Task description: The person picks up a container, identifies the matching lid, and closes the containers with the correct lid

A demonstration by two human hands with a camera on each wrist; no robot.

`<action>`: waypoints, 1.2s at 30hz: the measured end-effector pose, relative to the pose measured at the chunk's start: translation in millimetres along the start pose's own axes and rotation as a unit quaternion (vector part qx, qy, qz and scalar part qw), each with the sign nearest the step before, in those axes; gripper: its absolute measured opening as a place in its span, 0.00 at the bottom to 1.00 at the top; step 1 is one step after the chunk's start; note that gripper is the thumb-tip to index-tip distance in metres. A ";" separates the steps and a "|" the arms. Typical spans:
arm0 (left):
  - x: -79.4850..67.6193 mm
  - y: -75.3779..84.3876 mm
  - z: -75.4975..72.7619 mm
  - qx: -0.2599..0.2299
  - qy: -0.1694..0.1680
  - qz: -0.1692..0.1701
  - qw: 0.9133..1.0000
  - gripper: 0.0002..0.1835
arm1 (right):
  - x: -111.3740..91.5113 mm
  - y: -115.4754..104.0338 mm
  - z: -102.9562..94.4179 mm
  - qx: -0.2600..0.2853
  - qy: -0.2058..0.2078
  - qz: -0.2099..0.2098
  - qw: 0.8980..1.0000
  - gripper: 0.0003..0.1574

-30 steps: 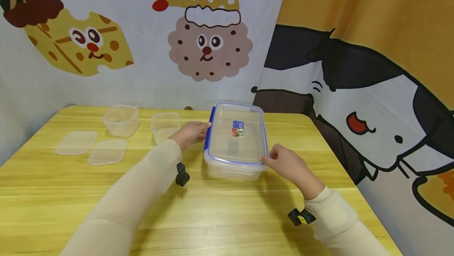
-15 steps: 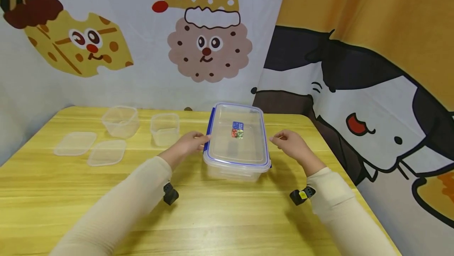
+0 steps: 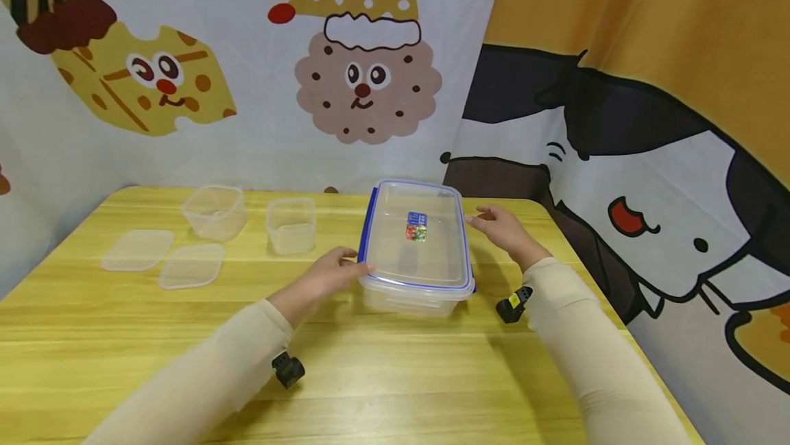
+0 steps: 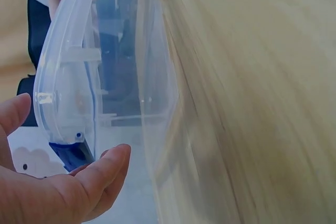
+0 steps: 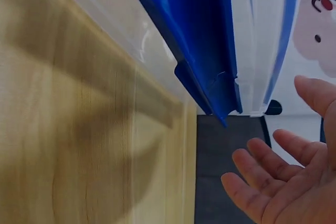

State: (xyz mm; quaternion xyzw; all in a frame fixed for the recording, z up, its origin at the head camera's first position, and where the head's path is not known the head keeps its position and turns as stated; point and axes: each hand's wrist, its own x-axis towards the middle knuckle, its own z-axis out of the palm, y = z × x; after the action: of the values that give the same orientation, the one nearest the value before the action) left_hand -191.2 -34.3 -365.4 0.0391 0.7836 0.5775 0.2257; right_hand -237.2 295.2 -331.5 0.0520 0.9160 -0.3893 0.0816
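Note:
A clear lidded food storage box (image 3: 415, 253) with a blue-edged lid and a printed sticker stands on the table. My left hand (image 3: 324, 279) is at its front left corner. In the left wrist view, the thumb (image 4: 16, 113) and fingers (image 4: 107, 174) spread around the corner beside a blue side clip (image 4: 72, 153); whether the fingers touch it I cannot tell. My right hand (image 3: 503, 231) lies just off the far right edge. Its fingers are loosely spread and hold nothing in the right wrist view, where a blue clip (image 5: 194, 30) juts out from the box side.
Two small clear tubs (image 3: 216, 213) (image 3: 291, 225) stand at the back left. Two flat translucent lids (image 3: 137, 250) (image 3: 193, 267) lie in front of them. A patterned cloth (image 3: 370, 157) hangs behind the wooden table (image 3: 370, 376).
My right hand has left the box's front right corner and moved back along its right side. The left hand has slid forward along the left edge to the front corner. The box stays put.

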 end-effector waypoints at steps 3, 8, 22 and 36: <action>-2.7 0.2 2.8 -0.010 -0.001 0.003 1.000 0.37 | 7.7 -1.2 0.9 0.005 -0.007 0.002 1.000 0.43; -4.5 -2.2 5.0 -0.020 -0.003 0.018 1.000 0.34 | 19.6 -4.3 4.4 0.012 -0.013 0.009 1.000 0.44; -6.1 -1.9 5.0 -0.029 -0.002 0.033 0.999 0.31 | 44.9 0.4 12.0 0.060 -0.025 0.014 0.998 0.44; -2.1 -7.9 -5.4 -0.022 -0.016 0.025 0.999 0.33 | 44.0 1.6 11.2 0.070 -0.045 -0.021 0.996 0.43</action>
State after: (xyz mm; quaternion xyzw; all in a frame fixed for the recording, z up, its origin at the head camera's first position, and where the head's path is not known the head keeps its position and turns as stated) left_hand -189.9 -42.4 -370.7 0.0630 0.7657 0.5995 0.2241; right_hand -278.9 289.7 -348.7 0.0208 0.8829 -0.4559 0.1104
